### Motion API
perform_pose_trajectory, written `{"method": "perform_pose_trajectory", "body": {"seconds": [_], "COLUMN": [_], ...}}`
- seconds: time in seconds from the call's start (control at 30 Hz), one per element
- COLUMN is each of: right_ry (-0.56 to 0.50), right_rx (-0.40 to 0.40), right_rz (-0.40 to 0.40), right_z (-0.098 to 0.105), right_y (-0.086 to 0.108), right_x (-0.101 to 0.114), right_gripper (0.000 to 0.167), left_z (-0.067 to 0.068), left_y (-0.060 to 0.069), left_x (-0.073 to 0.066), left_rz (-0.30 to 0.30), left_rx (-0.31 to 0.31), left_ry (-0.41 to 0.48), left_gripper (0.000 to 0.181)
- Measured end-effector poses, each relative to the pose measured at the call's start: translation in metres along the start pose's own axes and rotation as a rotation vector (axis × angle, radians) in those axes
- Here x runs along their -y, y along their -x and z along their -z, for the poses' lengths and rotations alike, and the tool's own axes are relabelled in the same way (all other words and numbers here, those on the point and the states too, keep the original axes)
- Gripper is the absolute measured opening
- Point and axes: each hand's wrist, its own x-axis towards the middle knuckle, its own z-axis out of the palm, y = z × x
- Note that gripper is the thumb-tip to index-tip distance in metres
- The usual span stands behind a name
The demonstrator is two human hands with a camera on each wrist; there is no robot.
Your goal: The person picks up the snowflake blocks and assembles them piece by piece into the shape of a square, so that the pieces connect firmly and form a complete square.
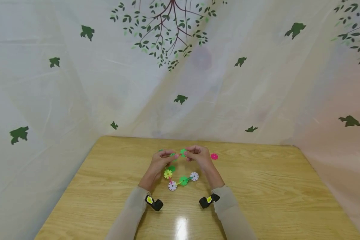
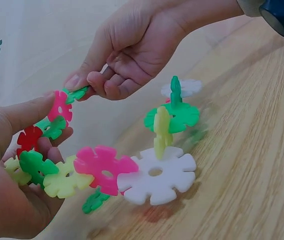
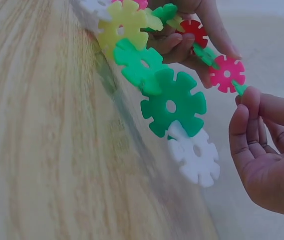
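Observation:
A chain of slotted plastic snowflake discs, in pink, green, yellow, red and white, curves from my left hand point(image 1: 159, 162) down over the table. The left fingers hold it near its upper end, around a red disc point(image 3: 193, 33) and a green one. At that end, a pink disc point(image 3: 226, 74) stands beside the left thumb. My right hand point(image 1: 202, 158) pinches a green disc point(image 2: 77, 94) between thumb and index finger, its edge meeting the pink disc. The hanging part includes a large white disc point(image 2: 156, 182) and ends in another white disc point(image 3: 195, 155).
On the wooden table point(image 1: 273, 193), a loose pink disc point(image 1: 214, 156) lies just right of the right hand. Something green point(image 1: 160, 150) shows partly behind the left hand. A pale curtain point(image 1: 156, 110) with leaf prints hangs behind the table.

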Motion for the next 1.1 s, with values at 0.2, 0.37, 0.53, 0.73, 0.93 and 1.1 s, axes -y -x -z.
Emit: {"method": "perform_pose_trajectory", "body": {"seconds": [0.2,0.37,0.53,0.73,0.93,1.1], "right_ry": [0.020,0.022,0.020,0.029,0.040,0.083], "right_rx": [0.006,0.007,0.010,0.035,0.082,0.113], "right_rz": [-0.008,-0.020,-0.035,-0.032,-0.019,-0.017], "right_z": [-0.004,-0.007,-0.009,-0.009,-0.013,-0.019], "right_y": [0.003,0.007,0.010,0.011,0.013,0.014], "right_x": [0.001,0.001,0.002,0.002,0.001,0.004], "right_gripper": [0.027,0.027,0.028,0.030,0.030,0.028], "left_z": [0.004,0.008,0.014,0.017,0.022,0.028], "left_y": [0.003,0.007,0.007,0.008,0.010,0.012], "left_x": [-0.001,-0.004,-0.003,-0.002,-0.005,-0.009], "left_rz": [0.024,0.044,0.059,0.072,0.105,0.071], "left_rx": [0.057,0.128,0.198,0.246,0.295,0.328], "left_ry": [-0.004,-0.004,-0.027,-0.048,-0.094,-0.206], "left_gripper": [0.029,0.029,0.029,0.028,0.036,0.042]}}
